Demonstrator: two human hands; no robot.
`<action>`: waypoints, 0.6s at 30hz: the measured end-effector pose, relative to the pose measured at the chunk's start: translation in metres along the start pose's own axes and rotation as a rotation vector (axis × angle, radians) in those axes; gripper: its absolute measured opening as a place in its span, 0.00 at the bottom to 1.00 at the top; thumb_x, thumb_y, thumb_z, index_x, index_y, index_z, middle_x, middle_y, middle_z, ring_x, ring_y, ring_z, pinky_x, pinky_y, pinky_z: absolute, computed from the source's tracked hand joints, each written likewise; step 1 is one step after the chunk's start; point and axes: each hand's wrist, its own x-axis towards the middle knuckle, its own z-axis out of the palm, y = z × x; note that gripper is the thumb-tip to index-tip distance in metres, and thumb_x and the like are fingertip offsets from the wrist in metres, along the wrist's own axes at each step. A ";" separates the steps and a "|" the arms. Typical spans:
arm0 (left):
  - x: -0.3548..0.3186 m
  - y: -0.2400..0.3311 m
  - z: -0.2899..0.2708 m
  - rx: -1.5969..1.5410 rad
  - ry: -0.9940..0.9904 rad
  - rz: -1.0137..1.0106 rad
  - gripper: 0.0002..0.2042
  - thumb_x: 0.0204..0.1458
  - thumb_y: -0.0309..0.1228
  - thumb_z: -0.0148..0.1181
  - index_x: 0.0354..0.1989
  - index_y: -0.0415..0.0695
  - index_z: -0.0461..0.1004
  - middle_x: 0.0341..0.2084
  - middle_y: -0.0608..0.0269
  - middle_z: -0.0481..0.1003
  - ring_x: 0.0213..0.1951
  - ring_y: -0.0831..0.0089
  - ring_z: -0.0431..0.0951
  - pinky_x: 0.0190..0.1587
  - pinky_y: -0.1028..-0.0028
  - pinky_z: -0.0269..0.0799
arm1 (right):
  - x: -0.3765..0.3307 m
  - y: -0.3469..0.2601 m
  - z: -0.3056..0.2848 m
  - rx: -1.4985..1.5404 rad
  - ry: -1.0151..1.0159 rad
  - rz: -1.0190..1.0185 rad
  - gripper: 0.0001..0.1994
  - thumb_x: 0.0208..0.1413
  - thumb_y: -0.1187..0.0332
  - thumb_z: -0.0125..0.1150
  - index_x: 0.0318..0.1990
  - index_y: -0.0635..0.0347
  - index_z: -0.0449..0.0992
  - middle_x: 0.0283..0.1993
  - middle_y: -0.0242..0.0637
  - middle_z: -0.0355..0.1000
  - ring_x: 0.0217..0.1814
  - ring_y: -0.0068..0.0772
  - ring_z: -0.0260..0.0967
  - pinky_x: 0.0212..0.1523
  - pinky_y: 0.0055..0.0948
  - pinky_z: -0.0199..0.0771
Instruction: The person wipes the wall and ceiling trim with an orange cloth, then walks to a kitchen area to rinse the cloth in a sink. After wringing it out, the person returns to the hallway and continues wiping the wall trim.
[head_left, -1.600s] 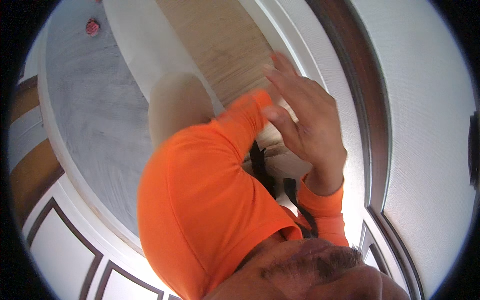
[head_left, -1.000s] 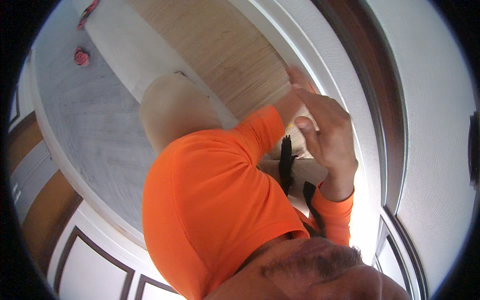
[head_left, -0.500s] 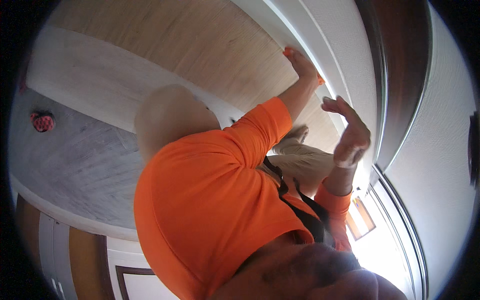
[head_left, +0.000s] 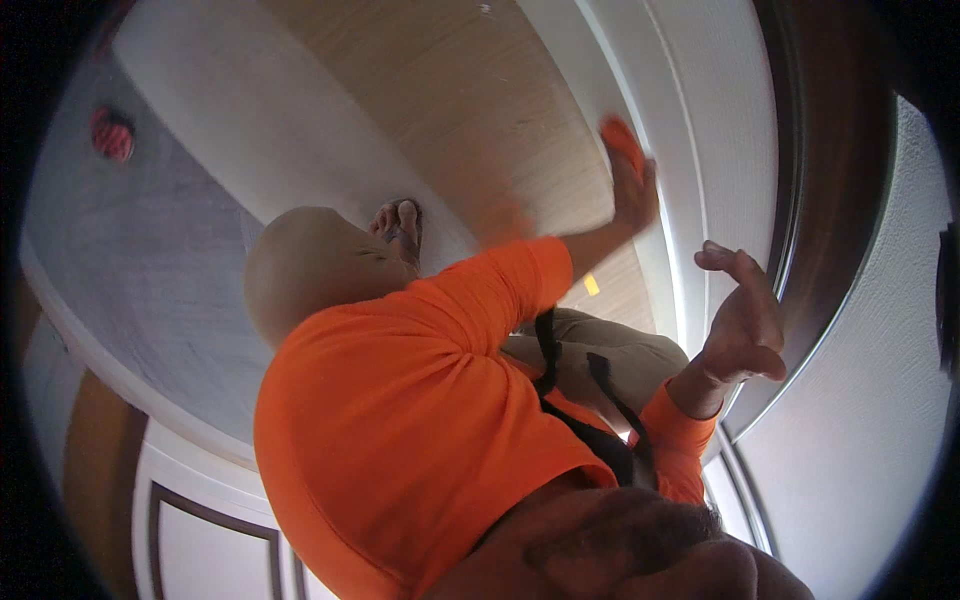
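Observation:
My left hand (head_left: 634,196) reaches to the foot of the wall. It presses an orange cloth (head_left: 622,142), bunched past its fingers, by the white skirting board (head_left: 655,130). What the cloth touches under the palm is hidden. My right hand (head_left: 745,325) is raised beside the dark brown frame (head_left: 840,160), its fingers apart and bent a little, holding nothing. Both arms wear orange sleeves, and black straps hang below my chest. A small yellow piece (head_left: 592,285) shows on the wood-look floor (head_left: 470,90) below my left wrist.
My bent knee (head_left: 300,275) and bare foot (head_left: 400,225) are to the left. A pale raised strip (head_left: 260,110) divides the wood-look floor from a grey floor (head_left: 150,250) where a red and black item (head_left: 112,134) lies. A white panelled door (head_left: 215,545) stands lower left.
My left hand has shifted right and slightly down along the skirting with the cloth. My right hand has moved right and down, still open. The view has turned, and my foot has come into sight.

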 end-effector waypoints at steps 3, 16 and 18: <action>-0.024 0.022 0.016 -0.257 0.043 0.202 0.42 0.66 0.53 0.37 0.72 0.31 0.31 0.72 0.43 0.38 0.75 0.52 0.36 0.75 0.55 0.31 | 0.001 0.015 -0.010 0.038 -0.025 -0.102 0.57 0.55 0.23 0.13 0.54 0.73 0.75 0.40 0.60 0.79 0.39 0.50 0.81 0.42 0.44 0.82; 0.190 0.101 -0.087 -0.406 0.225 0.146 0.31 0.69 0.51 0.36 0.71 0.39 0.53 0.66 0.50 0.61 0.66 0.56 0.62 0.69 0.62 0.54 | -0.015 0.004 -0.020 0.061 -0.051 -0.162 0.57 0.56 0.24 0.11 0.54 0.71 0.77 0.40 0.57 0.80 0.37 0.48 0.80 0.40 0.42 0.82; 0.170 0.081 -0.075 -0.306 0.193 0.256 0.31 0.69 0.51 0.36 0.70 0.37 0.54 0.66 0.48 0.61 0.66 0.55 0.62 0.69 0.62 0.54 | -0.013 -0.003 -0.017 -0.006 -0.060 -0.157 0.56 0.57 0.25 0.12 0.54 0.72 0.76 0.39 0.57 0.79 0.37 0.48 0.80 0.40 0.41 0.82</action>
